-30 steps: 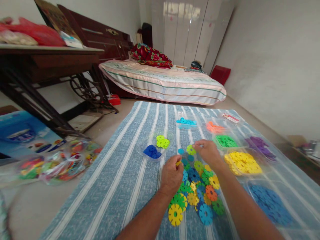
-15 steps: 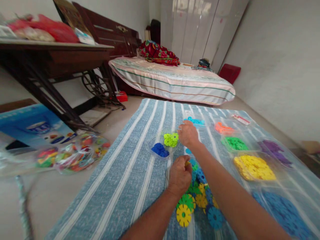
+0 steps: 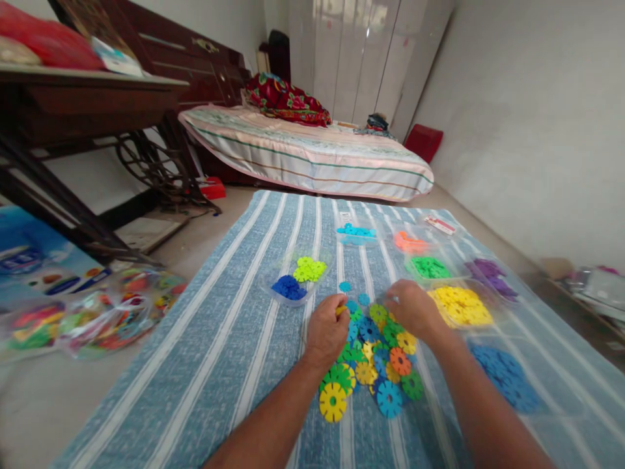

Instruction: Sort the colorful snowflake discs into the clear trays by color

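A heap of mixed coloured plastic snowflake discs [image 3: 374,365] lies on a blue striped cloth [image 3: 234,352]. My left hand [image 3: 326,329] rests curled at the heap's left edge, pinching a small yellow piece. My right hand [image 3: 413,309] is over the far side of the heap, fingers bent down onto the discs; what it holds, if anything, is hidden. Beyond my left hand stands a clear tray [image 3: 273,286] with dark blue and lime-green discs.
Clear trays of sorted discs stand on the right: light blue [image 3: 355,230], orange [image 3: 409,243], green [image 3: 428,267], purple [image 3: 488,270], yellow [image 3: 461,306], blue [image 3: 505,376]. Bags of toys [image 3: 88,316] lie left of the cloth. A dark table [image 3: 73,111] and a bed [image 3: 303,153] stand behind.
My right hand reached to the lime-green tray half a second ago and has come back to the heap. My left hand stayed at the heap's edge.
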Available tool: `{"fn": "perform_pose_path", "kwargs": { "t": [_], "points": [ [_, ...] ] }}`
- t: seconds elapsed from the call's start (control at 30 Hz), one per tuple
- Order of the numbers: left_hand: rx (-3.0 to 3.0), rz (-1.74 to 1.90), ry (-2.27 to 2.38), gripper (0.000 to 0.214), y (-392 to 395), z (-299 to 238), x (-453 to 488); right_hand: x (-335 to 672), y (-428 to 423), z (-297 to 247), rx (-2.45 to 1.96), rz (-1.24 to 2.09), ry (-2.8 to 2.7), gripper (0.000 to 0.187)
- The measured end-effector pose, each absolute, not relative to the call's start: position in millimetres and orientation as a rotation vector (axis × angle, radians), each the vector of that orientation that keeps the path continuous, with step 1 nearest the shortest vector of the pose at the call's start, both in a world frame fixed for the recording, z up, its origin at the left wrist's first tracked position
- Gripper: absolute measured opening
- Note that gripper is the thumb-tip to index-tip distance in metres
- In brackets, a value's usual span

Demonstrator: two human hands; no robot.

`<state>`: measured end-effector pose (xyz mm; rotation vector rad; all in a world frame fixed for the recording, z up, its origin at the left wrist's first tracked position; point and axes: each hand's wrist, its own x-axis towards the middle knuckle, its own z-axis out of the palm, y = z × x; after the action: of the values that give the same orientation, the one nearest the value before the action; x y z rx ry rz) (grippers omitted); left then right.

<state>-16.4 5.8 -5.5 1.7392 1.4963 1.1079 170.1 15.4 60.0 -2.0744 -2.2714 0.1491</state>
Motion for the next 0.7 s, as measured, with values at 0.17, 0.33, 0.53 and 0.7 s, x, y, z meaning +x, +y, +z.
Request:
{"fn": "perform_pose_path", "kwargs": {
  "t": [0.17,0.33,0.53,0.7],
  "points": [
    [1.752,1.104,1.512,0.025,6.9,-4.0,-17.1,159.3,4.3,46.4,-2.119,0.22,-2.308,0.024],
    [1.755,1.123,1.487,0.024,6.4,-3.5,-17.9,150.7,8.2,37.4,-2.143,0.23,-2.213,0.021],
    [1.744,1.11,1.497,0.023,6.5,-7.4,-17.4,158.7,18.2,37.0,-1.981,0.322,-1.995,0.013],
    [1.745,1.107,1.507,0.025,4.4,-8.0,-17.1,136.7,44.2,57.3,-1.724,0.21,-1.83,0.017]
  ]
}}
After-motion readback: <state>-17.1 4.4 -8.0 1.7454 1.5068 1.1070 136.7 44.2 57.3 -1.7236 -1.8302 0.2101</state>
